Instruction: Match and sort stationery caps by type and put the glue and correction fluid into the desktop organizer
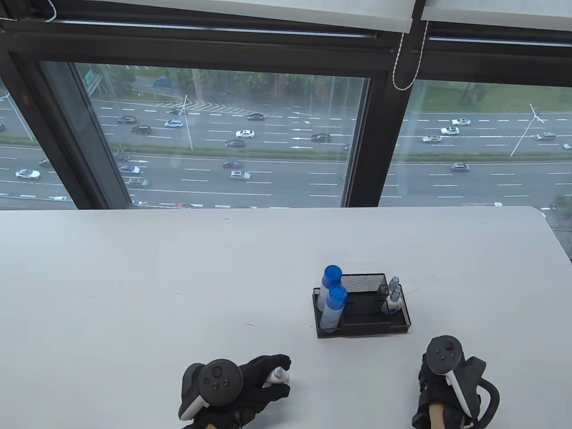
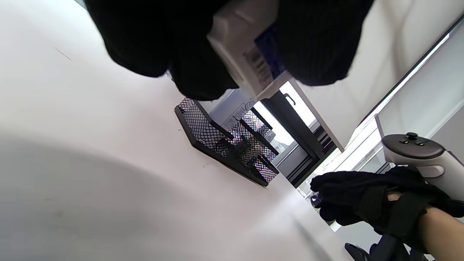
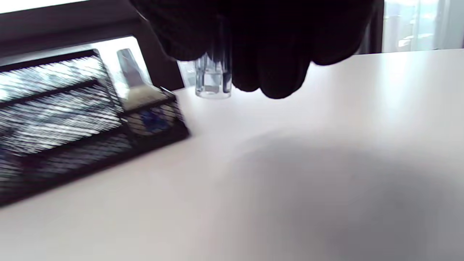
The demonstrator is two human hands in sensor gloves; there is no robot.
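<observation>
Correction fluid bottle, white, uncapped nozzle pointing up-right, sits in the left hand, fingers curled round its body; the left wrist view shows the label and barcode between the glove fingers. Right hand near the worktop's front edge, fingers curled down on a small clear cap, seen in the right wrist view only; grip looks like a pinch, blurred.

Step in hand, as I judge it: cap goes on the nozzle before the bottle goes in. Bring the hands together low over the worktop, keep the bottle upright-ish so nothing drips, line the cap's open end with the tip, push or twist till seated.

Desktop organizer is just beyond, between the hands: two blue-capped glue sticks in its left slot, two capped correction bottles in the right slot. The new one should go beside those, lowered straight down to avoid the mesh wall.
</observation>
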